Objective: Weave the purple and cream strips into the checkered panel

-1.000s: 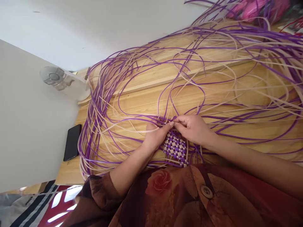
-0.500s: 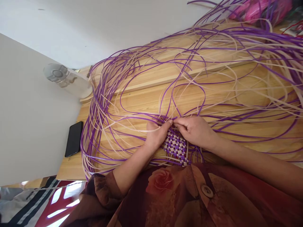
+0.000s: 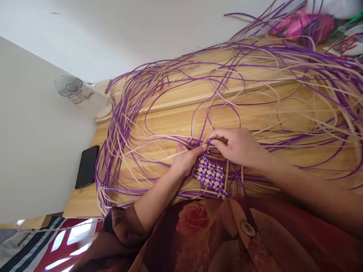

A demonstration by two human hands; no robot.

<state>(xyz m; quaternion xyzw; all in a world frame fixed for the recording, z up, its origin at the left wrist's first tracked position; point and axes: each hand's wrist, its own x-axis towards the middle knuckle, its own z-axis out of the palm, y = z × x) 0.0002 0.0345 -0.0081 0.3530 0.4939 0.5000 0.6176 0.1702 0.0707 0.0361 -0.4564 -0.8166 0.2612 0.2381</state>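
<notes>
A small woven piece point(image 3: 211, 173) in purple and cream checks lies close to the body, at the table's near edge. My left hand point(image 3: 187, 158) pinches its upper left corner, thumb on top, with several strands running out beneath the fingers. Just right of that thumb, my right hand point(image 3: 236, 145) has thumb and forefinger closed on a purple strand at the weave's top edge. Long purple and cream strands point(image 3: 116, 121) fan out from the piece and loop around the table.
On the wooden table point(image 3: 176, 122) a black phone point(image 3: 87, 167) lies at the left edge. A whitish device point(image 3: 69, 88) stands at the back left. Pink plastic-wrapped bundles point(image 3: 300, 24) sit at the back right.
My right hand has risen slightly, opening a small gap between its palm and the weave. My left hand keeps its pinch. The view has shifted a little, showing more of the back right corner.
</notes>
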